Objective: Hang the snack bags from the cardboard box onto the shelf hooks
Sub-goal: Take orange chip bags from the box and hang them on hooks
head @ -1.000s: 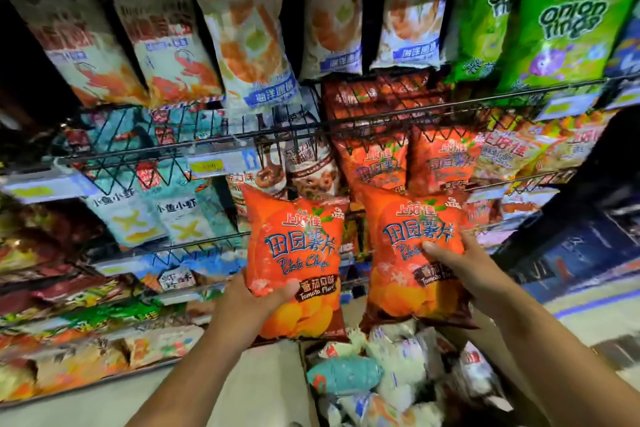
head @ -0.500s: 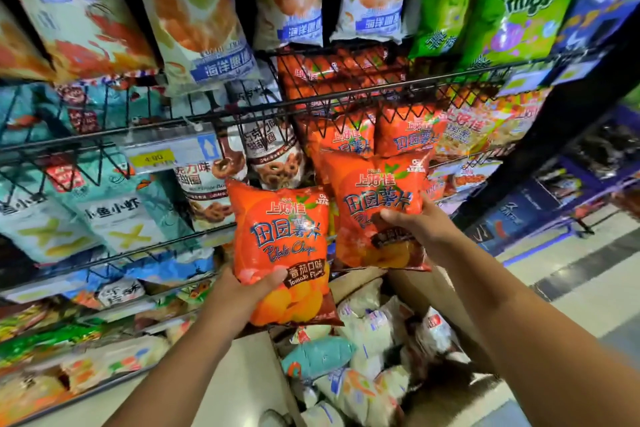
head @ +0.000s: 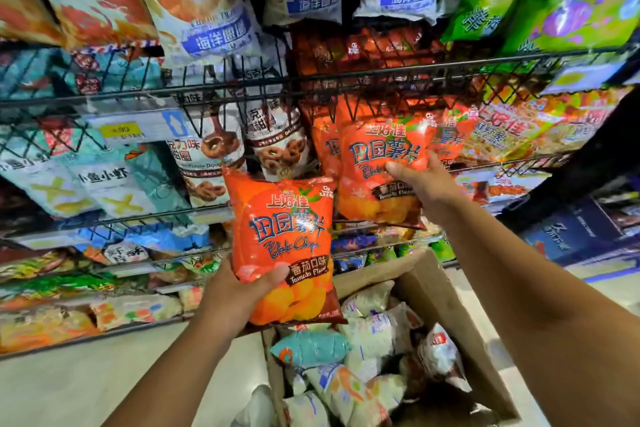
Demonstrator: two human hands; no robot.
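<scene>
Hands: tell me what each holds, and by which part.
Left hand grips the lower orange bag at its bottom left; right hand grips the upper orange bag at its right edge, midway.

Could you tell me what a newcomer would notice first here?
Two bright orange chip bags dominate the centre: the left hand grips the lower chip bag above the cardboard box, and the right hand holds the upper chip bag at the wire shelf. Green onion ring bags hang at top right.
</scene>
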